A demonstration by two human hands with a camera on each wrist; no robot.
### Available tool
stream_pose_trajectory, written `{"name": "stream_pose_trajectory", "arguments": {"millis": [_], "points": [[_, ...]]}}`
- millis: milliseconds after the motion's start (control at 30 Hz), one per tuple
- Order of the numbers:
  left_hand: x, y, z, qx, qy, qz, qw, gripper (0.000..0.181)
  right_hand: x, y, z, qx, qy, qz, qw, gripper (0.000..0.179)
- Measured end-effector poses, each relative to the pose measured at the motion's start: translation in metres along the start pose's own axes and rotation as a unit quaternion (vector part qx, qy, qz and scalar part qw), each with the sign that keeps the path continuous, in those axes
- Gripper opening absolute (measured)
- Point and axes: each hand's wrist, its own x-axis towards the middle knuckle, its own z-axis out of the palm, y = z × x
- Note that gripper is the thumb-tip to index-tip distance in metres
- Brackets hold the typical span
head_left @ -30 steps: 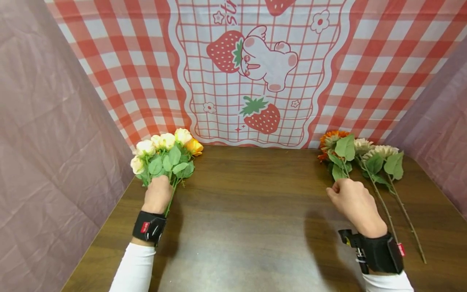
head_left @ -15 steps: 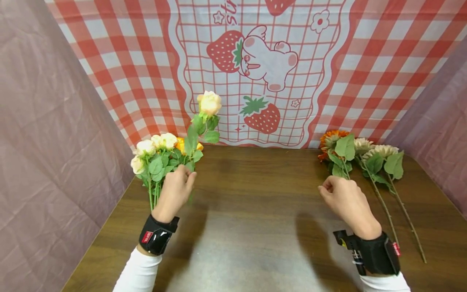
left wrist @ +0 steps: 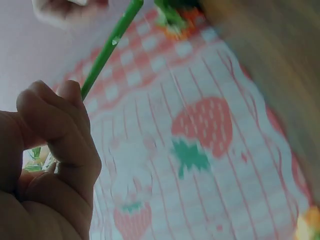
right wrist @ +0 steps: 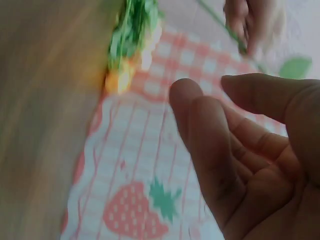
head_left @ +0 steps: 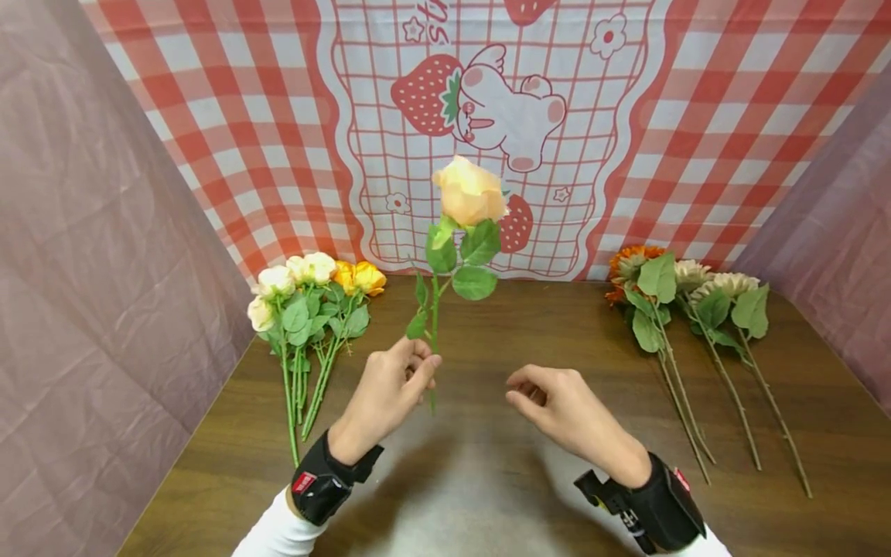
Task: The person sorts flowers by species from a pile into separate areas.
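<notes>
A pale peach rose (head_left: 470,193) stands upright over the middle of the table, its green stem pinched between the thumb and fingers of my left hand (head_left: 386,391). In the left wrist view the lower stem (left wrist: 107,52) sticks out past the curled fingers. To its right my right hand (head_left: 560,406) hovers with loosely bent fingers, thumb and fingertips apart and nothing between them. From the right wrist view, the left hand (right wrist: 255,22) and the stem appear just beyond the right fingertips.
Several cream roses (head_left: 312,268) and orange roses (head_left: 360,278) lie at the table's left with their stems toward me. On the right lie orange flowers (head_left: 629,271) and cream flowers (head_left: 727,288). Behind the wooden table (head_left: 480,325) hangs a checked strawberry cloth (head_left: 278,139).
My left hand has lifted one rose out of the left bunch and carried it right to the middle. My right hand has moved left, away from the flowers on the right.
</notes>
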Motion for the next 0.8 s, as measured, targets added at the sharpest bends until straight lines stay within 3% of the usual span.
{"name": "stream_pose_trajectory", "arguments": {"millis": [267, 467, 667, 800], "points": [[-0.012, 0.009, 0.031, -0.066, -0.083, 0.007, 0.9943, 0.005, -0.003, -0.013, 0.026, 0.102, -0.022, -0.038, 0.9939, 0.012], [-0.018, 0.007, 0.046, -0.088, -0.078, 0.003, 0.9931, 0.006, -0.004, -0.016, 0.029, 0.153, -0.025, -0.020, 0.9877, 0.010], [-0.019, 0.006, 0.051, -0.121, -0.065, -0.021, 0.9902, 0.009, -0.005, -0.018, 0.026, 0.219, -0.052, 0.052, 0.9730, 0.012], [-0.019, 0.004, 0.055, -0.102, -0.061, -0.012, 0.9928, 0.007, -0.004, -0.017, 0.024, 0.231, -0.046, 0.087, 0.9681, 0.011]]}}
